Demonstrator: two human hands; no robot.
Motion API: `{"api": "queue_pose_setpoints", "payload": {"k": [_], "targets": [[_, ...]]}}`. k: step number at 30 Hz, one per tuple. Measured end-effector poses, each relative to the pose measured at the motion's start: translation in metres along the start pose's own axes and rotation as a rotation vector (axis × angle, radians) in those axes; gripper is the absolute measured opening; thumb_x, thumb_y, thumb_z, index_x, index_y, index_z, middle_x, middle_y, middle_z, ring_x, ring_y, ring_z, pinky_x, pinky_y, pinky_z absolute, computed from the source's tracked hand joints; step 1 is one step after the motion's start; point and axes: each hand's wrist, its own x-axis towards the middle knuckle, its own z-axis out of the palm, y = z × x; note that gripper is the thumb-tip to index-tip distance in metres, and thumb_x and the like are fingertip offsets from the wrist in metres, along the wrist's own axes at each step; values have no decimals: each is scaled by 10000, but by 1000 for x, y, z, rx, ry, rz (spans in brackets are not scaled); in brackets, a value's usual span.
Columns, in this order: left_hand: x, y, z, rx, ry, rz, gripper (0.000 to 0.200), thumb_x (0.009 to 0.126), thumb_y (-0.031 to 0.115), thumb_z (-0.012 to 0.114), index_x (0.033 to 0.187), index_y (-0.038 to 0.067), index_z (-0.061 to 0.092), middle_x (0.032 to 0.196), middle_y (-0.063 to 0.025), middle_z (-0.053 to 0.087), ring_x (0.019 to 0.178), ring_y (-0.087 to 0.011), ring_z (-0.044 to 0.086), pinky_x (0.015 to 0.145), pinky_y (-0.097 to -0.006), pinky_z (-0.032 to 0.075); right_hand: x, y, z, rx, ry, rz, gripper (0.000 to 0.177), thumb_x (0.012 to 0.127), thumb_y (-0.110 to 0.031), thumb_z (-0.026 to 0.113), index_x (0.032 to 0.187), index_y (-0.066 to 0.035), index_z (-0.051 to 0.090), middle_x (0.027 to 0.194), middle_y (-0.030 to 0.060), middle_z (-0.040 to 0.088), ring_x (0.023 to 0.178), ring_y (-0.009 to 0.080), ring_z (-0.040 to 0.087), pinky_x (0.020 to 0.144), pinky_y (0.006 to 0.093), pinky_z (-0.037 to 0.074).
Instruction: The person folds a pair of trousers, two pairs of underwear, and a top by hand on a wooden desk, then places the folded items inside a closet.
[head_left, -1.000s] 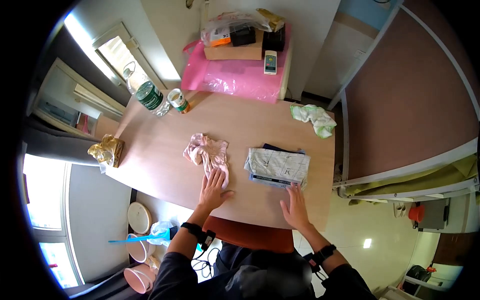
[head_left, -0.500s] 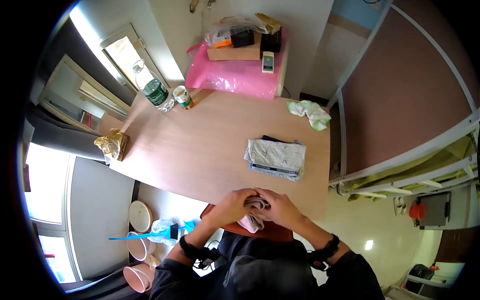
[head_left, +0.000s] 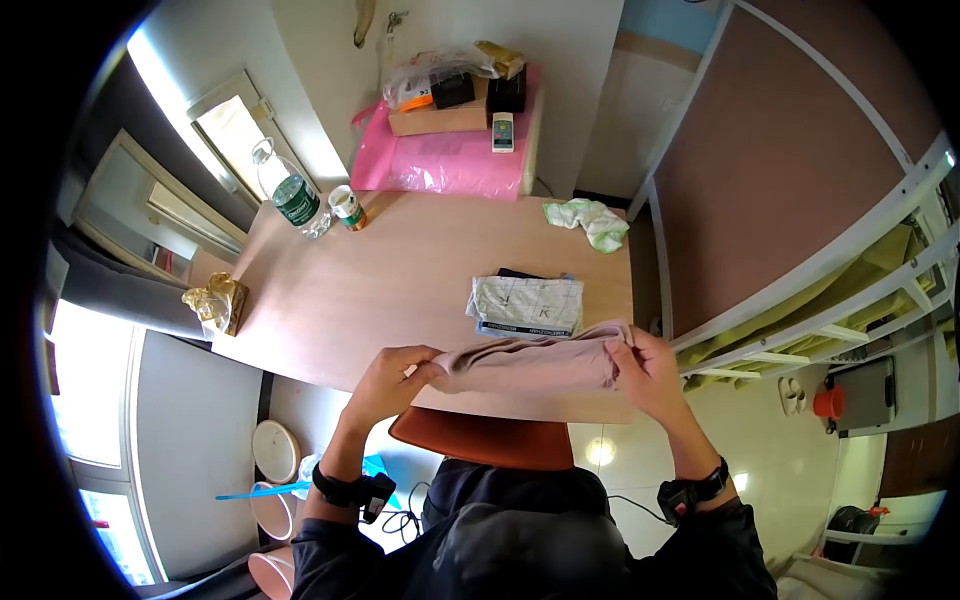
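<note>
A pinkish-beige cloth [head_left: 530, 366] is stretched sideways between my two hands, above the table's front edge. My left hand [head_left: 400, 378] pinches its left end between thumb and fingers. At the other end, my right hand [head_left: 645, 370] grips the cloth, thumb on top. Just beyond the cloth, a small stack of folded fabric [head_left: 527, 304] lies on the table [head_left: 370, 290], with a white patterned piece on top and dark and blue edges showing beneath.
A white-green cloth [head_left: 590, 222] lies at the table's back right. A water bottle [head_left: 297, 203], a cup [head_left: 347, 208] and a gold packet [head_left: 220, 302] stand left. Boxes sit on pink plastic [head_left: 440, 165] behind. An orange-brown chair [head_left: 480, 438] is in front of me.
The bunched cloth has been spread into a wide strip and lifted forward over the table edge. My hands have moved apart, left and right. The view has shifted slightly.
</note>
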Motion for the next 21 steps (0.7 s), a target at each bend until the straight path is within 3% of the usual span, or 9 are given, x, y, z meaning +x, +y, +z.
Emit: {"api": "queue_pose_setpoints", "payload": {"k": [2, 4, 6, 10, 12, 14, 16, 19, 21], "targets": [[4, 16, 0, -33, 37, 158, 158, 917, 107, 578, 968, -33, 631, 787, -121, 653, 732, -192, 627, 713, -291, 492, -1, -8, -2, 108, 18, 24, 203, 964, -159, 550, 840, 2, 555, 600, -3, 533, 509, 48, 482, 468, 224, 377], [7, 25, 10, -115, 61, 108, 150, 939, 113, 565, 938, -35, 586, 827, -102, 629, 789, -161, 609, 745, -286, 480, 0, -25, -4, 339, 64, 110, 224, 972, -169, 548, 813, -12, 560, 587, -27, 511, 505, 32, 460, 446, 211, 347], [22, 6, 27, -604, 59, 156, 112, 941, 93, 563, 956, -17, 551, 881, -85, 609, 811, -131, 578, 731, -275, 464, 5, -40, -5, 356, 73, 105, 225, 975, -172, 545, 812, -19, 567, 576, -32, 501, 497, 29, 453, 442, 208, 340], [31, -1, 51, -648, 70, 84, 98, 919, 73, 591, 967, 5, 538, 908, -63, 591, 816, -108, 553, 709, -254, 447, 5, -47, -3, 299, -50, 157, 245, 981, -187, 537, 804, -29, 594, 565, -41, 494, 488, 31, 445, 440, 208, 338], [28, 18, 62, -44, 431, 137, 121, 896, 87, 627, 944, 6, 550, 870, -54, 588, 781, -93, 538, 686, -239, 437, 3, -42, 5, 236, 2, 116, 287, 983, -208, 536, 770, -28, 600, 555, -28, 504, 484, 46, 446, 442, 233, 351], [13, 58, 63, -359, 216, 196, 150, 872, 118, 668, 921, -6, 598, 803, -90, 597, 733, -131, 570, 683, -272, 469, -2, -56, 14, 132, -38, 53, 342, 986, -234, 533, 729, -16, 588, 547, -12, 506, 493, 47, 438, 452, 257, 362], [3, 99, 70, -325, 189, 306, 185, 883, 138, 660, 954, -24, 610, 796, -87, 620, 748, -133, 588, 686, -281, 480, -7, -62, 19, 63, -111, -33, 285, 983, -207, 518, 790, -9, 589, 581, 50, 538, 497, 136, 507, 500, 308, 415], [13, 90, 72, -221, 113, 194, 261, 891, 190, 671, 987, -43, 604, 808, -68, 640, 776, -125, 599, 668, -273, 481, -4, -68, 20, -291, -227, -354, 147, 934, -141, 529, 902, -8, 581, 788, 177, 578, 729, 394, 576, 636, 410, 473], [21, 79, 73, -423, 26, 69, 266, 903, 215, 662, 968, -37, 607, 796, -55, 634, 759, -116, 593, 655, -270, 478, -4, -62, 19, -253, -220, -362, 151, 927, -147, 539, 902, -5, 583, 800, 182, 577, 734, 389, 576, 637, 408, 473]]}}
